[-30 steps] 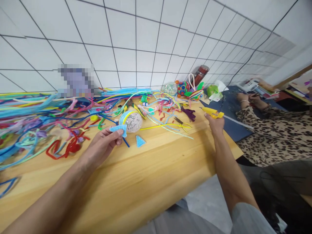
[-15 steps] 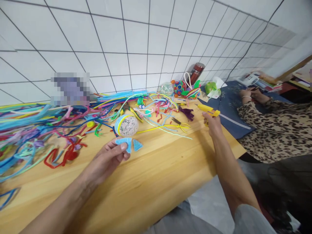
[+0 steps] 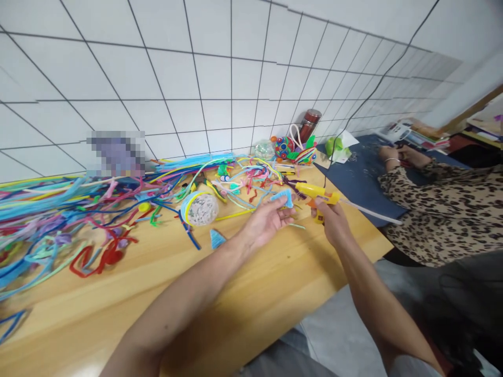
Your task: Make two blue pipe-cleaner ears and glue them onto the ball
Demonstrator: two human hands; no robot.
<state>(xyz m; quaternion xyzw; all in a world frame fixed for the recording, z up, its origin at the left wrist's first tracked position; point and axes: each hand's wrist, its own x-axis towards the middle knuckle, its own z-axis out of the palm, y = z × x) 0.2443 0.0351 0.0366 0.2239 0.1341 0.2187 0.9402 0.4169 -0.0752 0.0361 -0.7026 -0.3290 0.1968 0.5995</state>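
Observation:
My left hand (image 3: 267, 220) pinches a light blue pipe-cleaner piece (image 3: 283, 197) between thumb and fingers, above the table. Close to it on the right, my right hand (image 3: 330, 217) is wrapped round a yellow glue gun (image 3: 316, 192), its nozzle pointing left toward the blue piece. A white glue stick (image 3: 371, 212) juts from the gun's back end. Below and left of my left hand lies a blue triangle (image 3: 217, 239) on the wood. Behind the triangle rests a clear ball (image 3: 201, 208) with silvery filling, wrapped in blue and yellow on its left side.
Tangled pipe cleaners (image 3: 51, 209) cover the table's left and back. Along the tiled wall stand a red-brown thermos (image 3: 310, 124), a colourful beaded ornament (image 3: 283, 149) and a green tissue pack (image 3: 337, 151). At right, another person in a leopard-print sleeve (image 3: 412, 191) works over a blue mat (image 3: 363, 178).
My left hand has moved right with the light blue piece, away from the triangle. My right hand has brought the glue gun left and nearer. The view has shifted slightly.

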